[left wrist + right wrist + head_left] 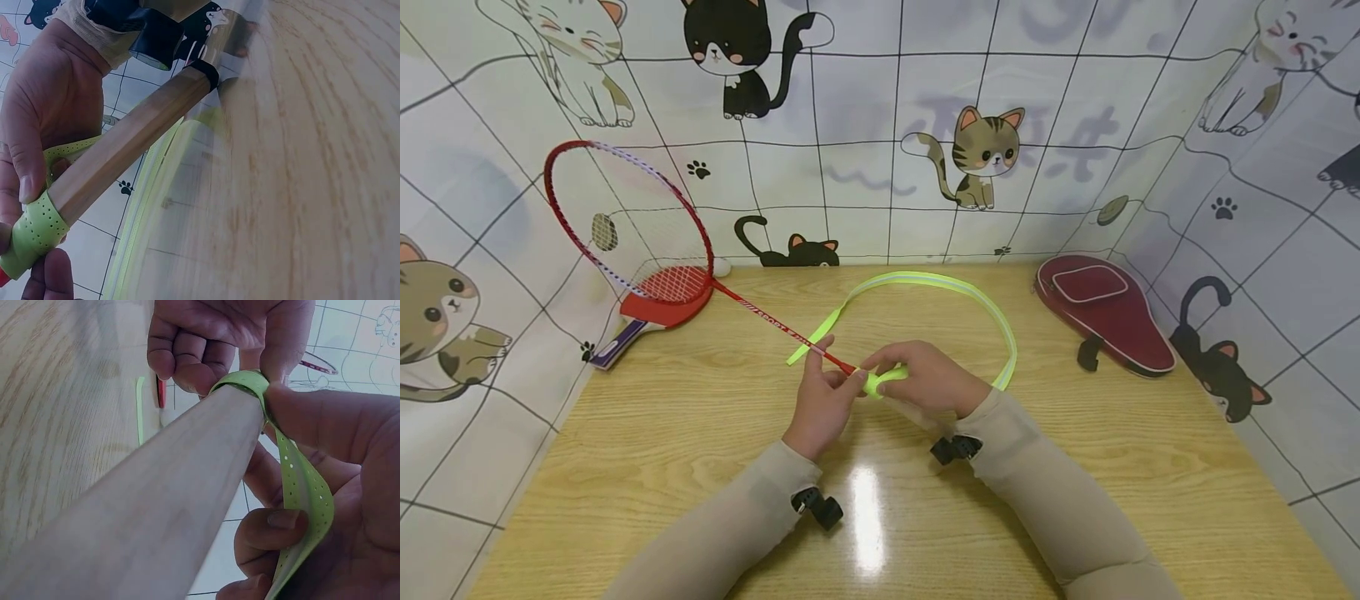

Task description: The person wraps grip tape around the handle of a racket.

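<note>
A red and white badminton racket [762, 315] slants across the table, head up at the left. My left hand [822, 407] pinches it where the shaft meets the handle, index finger along the shaft. Yellow-green perforated grip tape [39, 228] is wound round the top of the bare wooden handle [134, 134]. My right hand [934, 380] pinches the tape close to the wrap, its fingers curled round the hanging strip [307, 500]. From there the long tape [925, 277] loops over the table behind the hands, its far end beneath the shaft. A black band [206, 72] rings the handle's lower end.
Behind the racket head lies a red table tennis paddle [681, 310] with a purple handle, a white ball [722, 267] near it. A dark red paddle case [1101, 312] lies at the back right. Cat-patterned cloth walls [865, 100] enclose the wooden table [700, 417].
</note>
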A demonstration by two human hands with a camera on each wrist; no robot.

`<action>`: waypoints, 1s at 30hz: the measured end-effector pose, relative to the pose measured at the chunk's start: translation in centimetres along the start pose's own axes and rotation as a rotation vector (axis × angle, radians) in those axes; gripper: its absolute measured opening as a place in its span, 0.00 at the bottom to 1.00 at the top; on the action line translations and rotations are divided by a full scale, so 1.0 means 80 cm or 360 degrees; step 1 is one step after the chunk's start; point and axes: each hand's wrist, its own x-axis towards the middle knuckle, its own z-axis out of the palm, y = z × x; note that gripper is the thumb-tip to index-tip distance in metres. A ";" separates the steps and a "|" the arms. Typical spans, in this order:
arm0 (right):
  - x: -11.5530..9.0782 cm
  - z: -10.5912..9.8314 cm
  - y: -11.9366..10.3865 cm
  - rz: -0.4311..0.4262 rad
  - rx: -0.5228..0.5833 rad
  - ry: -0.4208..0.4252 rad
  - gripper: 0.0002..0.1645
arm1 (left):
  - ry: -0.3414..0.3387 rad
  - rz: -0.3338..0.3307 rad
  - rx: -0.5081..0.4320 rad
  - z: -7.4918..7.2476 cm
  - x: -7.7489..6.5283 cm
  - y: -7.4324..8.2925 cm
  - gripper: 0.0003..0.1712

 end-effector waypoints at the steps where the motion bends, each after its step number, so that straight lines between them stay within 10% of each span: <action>1: 0.000 0.000 0.001 -0.0009 0.0002 -0.0001 0.22 | 0.0003 0.0004 -0.0006 0.000 0.001 0.000 0.45; 30: -0.002 -0.001 0.001 0.0052 0.0095 -0.0086 0.25 | -0.0020 -0.0009 -0.0078 0.000 0.004 0.000 0.46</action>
